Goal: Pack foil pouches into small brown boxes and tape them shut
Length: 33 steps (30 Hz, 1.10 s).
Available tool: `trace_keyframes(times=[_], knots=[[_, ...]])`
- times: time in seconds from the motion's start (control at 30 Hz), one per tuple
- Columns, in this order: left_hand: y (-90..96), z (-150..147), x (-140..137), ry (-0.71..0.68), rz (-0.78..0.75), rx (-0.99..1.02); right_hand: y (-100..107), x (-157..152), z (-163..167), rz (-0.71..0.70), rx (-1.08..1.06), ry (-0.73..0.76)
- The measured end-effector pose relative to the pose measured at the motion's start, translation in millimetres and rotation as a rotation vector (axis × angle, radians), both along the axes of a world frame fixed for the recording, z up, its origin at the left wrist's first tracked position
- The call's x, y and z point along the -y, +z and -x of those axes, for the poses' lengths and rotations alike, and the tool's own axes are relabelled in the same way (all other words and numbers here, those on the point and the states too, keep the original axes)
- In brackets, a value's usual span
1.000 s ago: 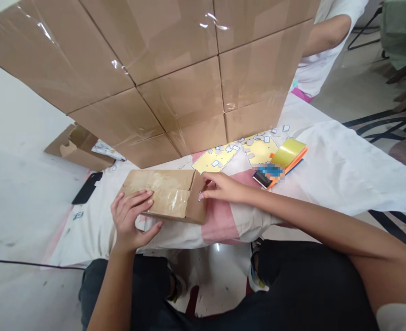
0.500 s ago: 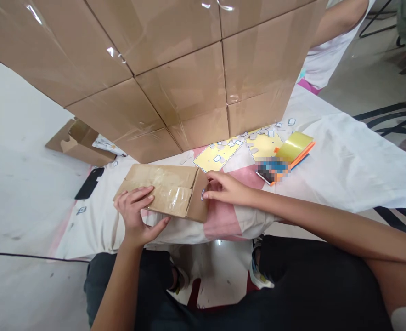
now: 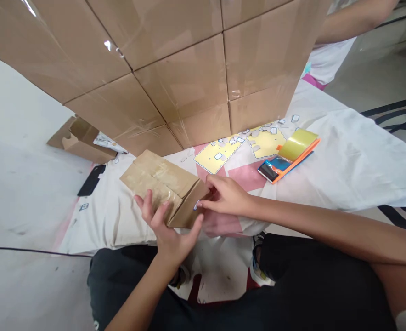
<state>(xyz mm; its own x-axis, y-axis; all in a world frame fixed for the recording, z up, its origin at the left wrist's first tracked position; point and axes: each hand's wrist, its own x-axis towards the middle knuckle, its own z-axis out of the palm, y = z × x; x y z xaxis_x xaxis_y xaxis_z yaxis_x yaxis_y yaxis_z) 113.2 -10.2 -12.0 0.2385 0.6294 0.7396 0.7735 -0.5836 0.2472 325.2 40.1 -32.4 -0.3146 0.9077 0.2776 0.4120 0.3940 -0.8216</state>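
Observation:
A small brown cardboard box (image 3: 163, 172) with clear tape along its top lies on the cloth near the edge, turned at an angle. My left hand (image 3: 170, 230) is at its near side, fingers spread apart and thumb out toward the box's right end. On that right end is a small white, blue-edged sticker (image 3: 196, 205). My right hand (image 3: 225, 195) is bent against the same end. Its thumb tip is at the sticker and its index finger touches the box near the upper corner; the other fingertips are partly hidden.
Stacked large cartons (image 3: 185, 82) wrapped in film stand behind. Yellow sticker sheets (image 3: 217, 154) with loose stickers lie at their foot, beside an orange tape dispenser (image 3: 289, 156). At left are a black phone-like object (image 3: 92, 180) and an open carton (image 3: 81, 138). Another person's arm (image 3: 358, 20) shows at upper right.
The small box has turned, its right end now facing more toward me. My left hand has left the box top and moved right, fingers spreading. My right hand stays by the sticker.

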Motion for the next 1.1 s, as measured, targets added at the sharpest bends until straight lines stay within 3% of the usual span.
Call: trace_keyframes(times=[0.1, 0.4, 0.6, 0.9, 1.1], knots=[[-5.2, -7.8, -1.0, 0.051, -0.050, 0.005, 2.2, 3.5, -0.4, -0.019, 0.072, 0.026], [-13.1, -6.4, -9.3, 0.028, -0.129, 0.061, 9.7, -4.3, -3.5, -0.133, 0.134, 0.216], [-8.5, -5.0, -8.5, -0.005, -0.101, 0.074, 8.0, -3.5, -4.6, -0.131, 0.142, 0.180], [-11.6, -8.2, -16.8, -0.068, -0.231, 0.138, 4.8, -2.0, -3.5, -0.205, 0.221, 0.137], [-16.4, -6.9, -17.5, -0.141, -0.241, 0.186, 9.9, 11.3, -2.8, -0.167, 0.256, 0.089]])
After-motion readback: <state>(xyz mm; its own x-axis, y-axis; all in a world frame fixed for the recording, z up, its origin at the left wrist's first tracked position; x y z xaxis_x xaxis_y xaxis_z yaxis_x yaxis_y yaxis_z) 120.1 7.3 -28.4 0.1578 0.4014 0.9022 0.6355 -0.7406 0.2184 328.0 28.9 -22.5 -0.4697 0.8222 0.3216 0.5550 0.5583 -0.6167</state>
